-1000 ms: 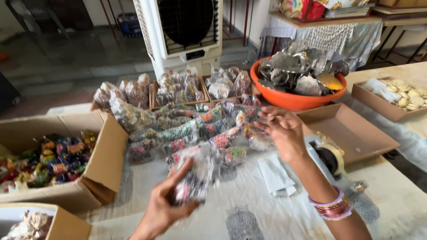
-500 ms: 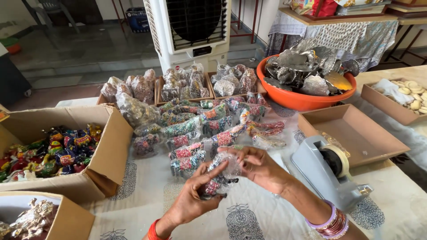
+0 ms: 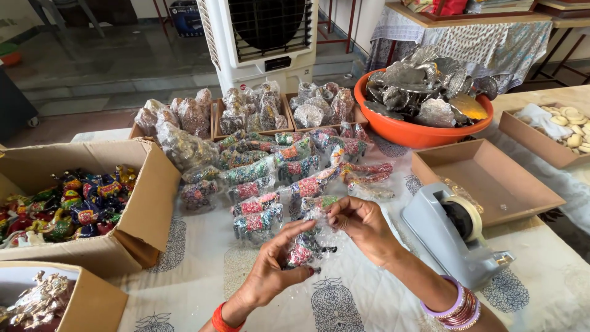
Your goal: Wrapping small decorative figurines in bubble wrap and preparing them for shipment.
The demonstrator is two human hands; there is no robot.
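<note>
Tabletop: both hands now clasp packet.

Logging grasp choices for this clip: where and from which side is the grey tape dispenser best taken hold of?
Grip the grey tape dispenser across its long sloped body, coming from above. The tape roll sits at the raised back and the cutter at the low front; avoid both.

- The left hand is bare, with an orange-red band around the wrist.
- The right hand is bare; pink, red and gold bangles stack on its wrist.
</note>
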